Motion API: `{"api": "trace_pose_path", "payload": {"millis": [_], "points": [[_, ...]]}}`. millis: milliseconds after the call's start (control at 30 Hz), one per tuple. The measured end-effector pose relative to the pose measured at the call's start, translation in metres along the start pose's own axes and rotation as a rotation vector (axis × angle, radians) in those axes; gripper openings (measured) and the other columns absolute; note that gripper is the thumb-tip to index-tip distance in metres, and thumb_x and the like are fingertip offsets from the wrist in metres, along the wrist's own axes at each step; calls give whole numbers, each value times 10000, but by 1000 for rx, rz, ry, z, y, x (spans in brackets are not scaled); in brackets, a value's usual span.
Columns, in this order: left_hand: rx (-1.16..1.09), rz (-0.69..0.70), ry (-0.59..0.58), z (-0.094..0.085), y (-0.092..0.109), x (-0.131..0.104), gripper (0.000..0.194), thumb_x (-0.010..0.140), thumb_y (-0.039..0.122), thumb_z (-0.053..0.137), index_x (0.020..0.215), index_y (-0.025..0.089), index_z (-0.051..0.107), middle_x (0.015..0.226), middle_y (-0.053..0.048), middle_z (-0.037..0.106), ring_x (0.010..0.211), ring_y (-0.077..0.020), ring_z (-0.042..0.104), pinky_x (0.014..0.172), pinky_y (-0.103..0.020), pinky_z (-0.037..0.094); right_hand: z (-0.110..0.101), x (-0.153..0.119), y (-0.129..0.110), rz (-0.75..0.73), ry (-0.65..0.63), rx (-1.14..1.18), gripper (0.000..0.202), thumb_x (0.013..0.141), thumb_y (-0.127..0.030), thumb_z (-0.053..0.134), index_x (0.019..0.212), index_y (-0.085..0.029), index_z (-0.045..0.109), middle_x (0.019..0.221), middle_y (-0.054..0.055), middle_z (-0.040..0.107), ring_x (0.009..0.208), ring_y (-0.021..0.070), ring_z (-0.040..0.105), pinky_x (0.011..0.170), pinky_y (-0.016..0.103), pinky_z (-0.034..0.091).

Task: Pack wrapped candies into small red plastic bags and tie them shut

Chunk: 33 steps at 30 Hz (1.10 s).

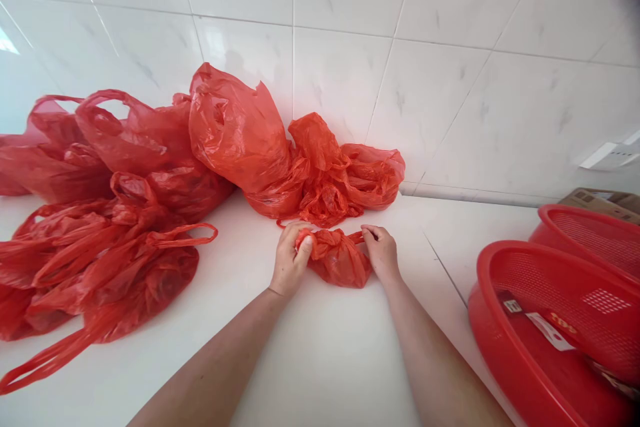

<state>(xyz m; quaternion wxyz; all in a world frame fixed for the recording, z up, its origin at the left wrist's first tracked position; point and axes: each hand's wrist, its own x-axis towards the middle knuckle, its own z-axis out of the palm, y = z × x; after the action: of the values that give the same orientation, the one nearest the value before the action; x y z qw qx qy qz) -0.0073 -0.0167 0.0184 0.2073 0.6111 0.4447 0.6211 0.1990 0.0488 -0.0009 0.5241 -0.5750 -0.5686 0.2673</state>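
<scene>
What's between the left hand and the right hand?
In the head view, a knotted red bag lies between the left hand and the right hand, with both touching it.

1. On a white counter (325, 360), the left hand (293, 253) grasps a small red bag (343, 263) at 9 o'clock of its knot (329, 237).
2. The right hand (381, 250) pinches a twisted strand of that bag at 3 o'clock.
3. Heaped red bags (105, 273) lie at 9 o'clock, a bulging bag (240, 133) at 11.
4. Toward 4 o'clock, a red basket (483, 280) holds packets (550, 331).
</scene>
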Motion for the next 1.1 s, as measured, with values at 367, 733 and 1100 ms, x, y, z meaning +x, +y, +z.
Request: {"api": "trace_pose_path", "payload": {"millis": [367, 733, 1100], "points": [[170, 123, -149, 2, -5, -1, 344, 938, 341, 377, 1135, 268, 650, 1253, -78, 576, 1209, -243, 475, 1064, -448, 303, 15, -8, 0, -26, -159, 16, 172, 734, -344, 604, 840, -221, 659, 870, 23, 612, 737, 161, 556, 752, 334, 452], [427, 137, -452, 11, 3, -8, 595, 674, 244, 679, 1254, 250, 547, 1072, -97, 656, 935, -260, 609, 881, -394, 454, 13, -11, -1, 26, -273, 82, 383, 682, -342, 611, 1047, -231, 649, 829, 17, 643, 735, 200, 577, 738, 353, 461], [248, 137, 154, -33, 8, 13, 343, 694, 129, 601, 1030, 193, 621, 957, -32, 690, 860, -171, 636, 794, -279, 501, 4, -1, 5, 93, -209, -58, 442, 749, -509, 560, 1068, -214, 640, 960, 60, 677, 858, 222, 621, 800, 358, 442]]}}
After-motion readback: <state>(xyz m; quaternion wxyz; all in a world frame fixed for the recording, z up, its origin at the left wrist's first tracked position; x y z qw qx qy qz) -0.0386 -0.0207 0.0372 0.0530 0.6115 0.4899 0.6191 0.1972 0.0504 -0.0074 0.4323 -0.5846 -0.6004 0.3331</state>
